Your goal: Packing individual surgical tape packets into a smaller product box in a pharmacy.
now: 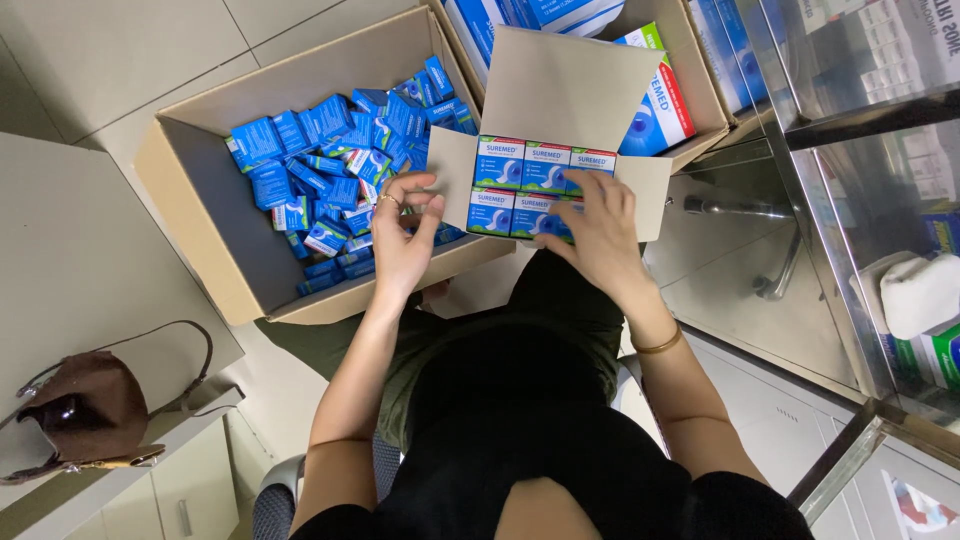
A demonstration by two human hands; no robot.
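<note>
A small white carton with its flaps up rests on my lap, filled with two rows of little blue-and-white boxes. My left hand grips the carton's left flap and side, fingers curled over its edge. My right hand lies on the lower right row, fingers pressing on the small boxes there. A big brown cardboard box on the floor to the left holds a loose heap of several small blue boxes.
Behind the carton stands another open cardboard box of larger blue-and-white packs. A glass display cabinet fills the right side. A brown handbag lies on a grey counter at the left. Tiled floor lies beyond.
</note>
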